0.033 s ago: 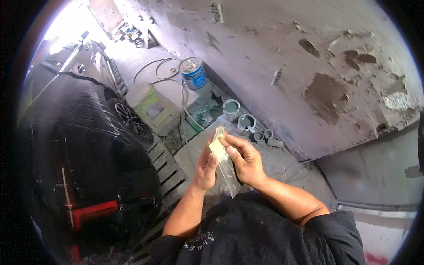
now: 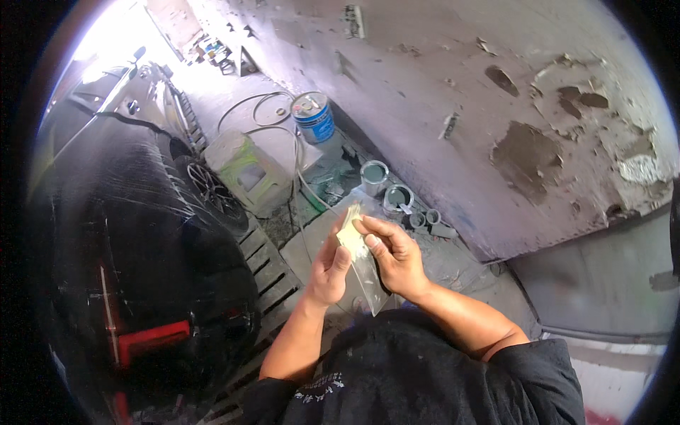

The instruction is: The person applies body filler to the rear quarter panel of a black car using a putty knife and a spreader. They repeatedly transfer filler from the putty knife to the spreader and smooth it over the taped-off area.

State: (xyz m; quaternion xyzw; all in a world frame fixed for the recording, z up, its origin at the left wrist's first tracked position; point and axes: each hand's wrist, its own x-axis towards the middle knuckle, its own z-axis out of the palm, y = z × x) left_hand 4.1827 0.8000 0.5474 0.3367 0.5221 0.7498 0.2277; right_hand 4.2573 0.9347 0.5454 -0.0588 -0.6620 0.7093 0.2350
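In front of my chest, both hands hold a clear, flat plastic piece [image 2: 370,287], a bag or a sheet, which tapers toward me. A pale yellow layer [image 2: 348,236] lies on or in its far part; I cannot tell what it is. My left hand [image 2: 329,275] grips the left edge, its thumb over the yellow part and its other fingers mostly hidden behind. From the right side, my right hand [image 2: 399,258] pinches the yellow part with bent fingers and thumb. Beyond the hands stand two cups of grey-green liquid [image 2: 374,176], the nearer one [image 2: 399,200] with a pale stick or strip.
To the left stands a dark, dusty car [image 2: 142,227] with a red lamp [image 2: 152,340]. A blue can [image 2: 313,122], a green-smeared box [image 2: 244,173] and a hose [image 2: 306,188] lie ahead. Slatted floor grating [image 2: 269,276] runs beside the car. A wall with peeling paint [image 2: 528,156] rises at right.
The background has shifted slightly right and down in the picture. Both hands keep nearly the same grip on the plastic piece.
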